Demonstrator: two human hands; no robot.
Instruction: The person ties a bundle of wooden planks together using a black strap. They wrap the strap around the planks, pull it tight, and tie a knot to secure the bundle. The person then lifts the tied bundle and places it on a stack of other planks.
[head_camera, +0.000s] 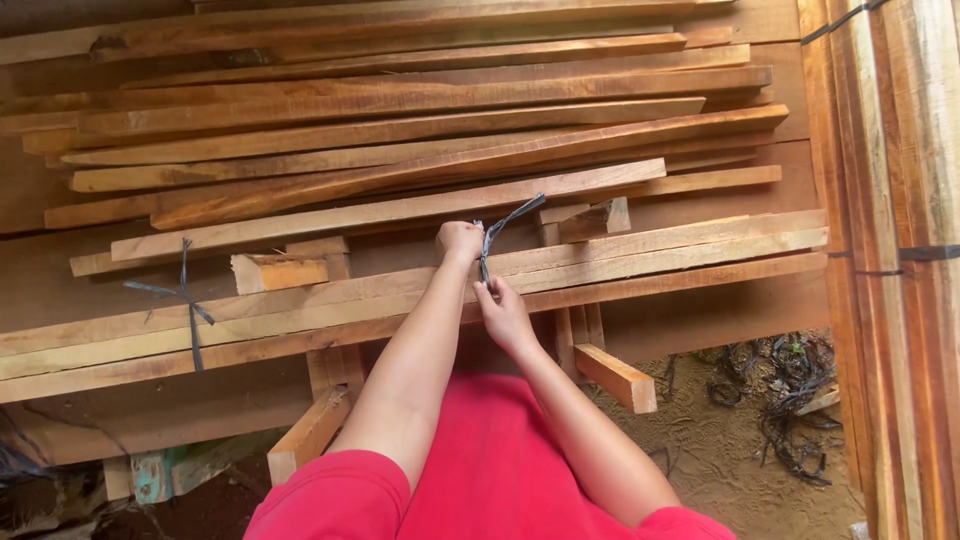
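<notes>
Both hands pinch a dark strap (497, 237) over the bundled slats (640, 262); left hand (458, 241) fisted, right hand (503, 312) gripping it at 6 o'clock. Open dirt ground (715, 440) lies at 4 o'clock. The strap is thin, frayed, grey.

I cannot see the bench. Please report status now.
Both hands gripping dark strap. Strap around slat bundle. Nothing in the way.

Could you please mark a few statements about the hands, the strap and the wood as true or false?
1. Both hands, left hand and right hand, grip the dark strap. True.
2. The strap runs around a bundle of long slats. True.
3. The slats are painted blue. False: they are bare brown wood.
4. Another tied strap sits further left on the bundle. True.
5. The person's sleeves are green. False: they are red.
</notes>
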